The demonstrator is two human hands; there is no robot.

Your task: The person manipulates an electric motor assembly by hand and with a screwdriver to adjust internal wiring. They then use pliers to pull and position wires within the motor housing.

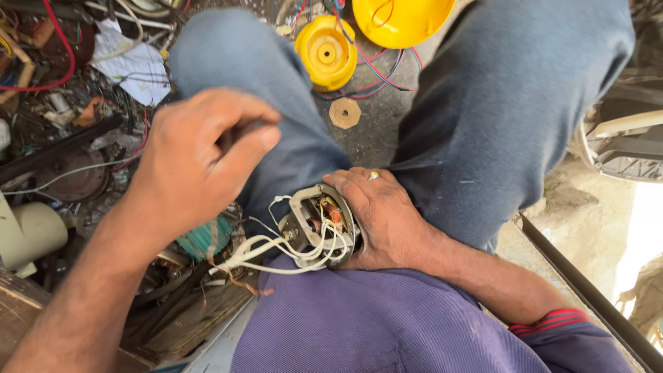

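Observation:
My right hand (387, 215) is closed around a small electric motor (319, 224) resting on my lap between my knees, its open end facing left with copper windings showing. A bundle of white wires (266, 257) trails out of the motor to the left. My left hand (200, 159) hovers above my left knee, a little up and left of the motor and apart from it. Its fingers are curled in against the thumb, and nothing shows between them.
A yellow round cover (326, 52), a yellow dome shell (400, 21) and a tan hexagonal disc (344, 112) lie on the floor beyond my knees. Left is a heap of wires, scrap parts, crumpled paper (135, 65), a cream cylinder (31, 231) and a green coil (204, 238). A metal rail (587, 290) runs at right.

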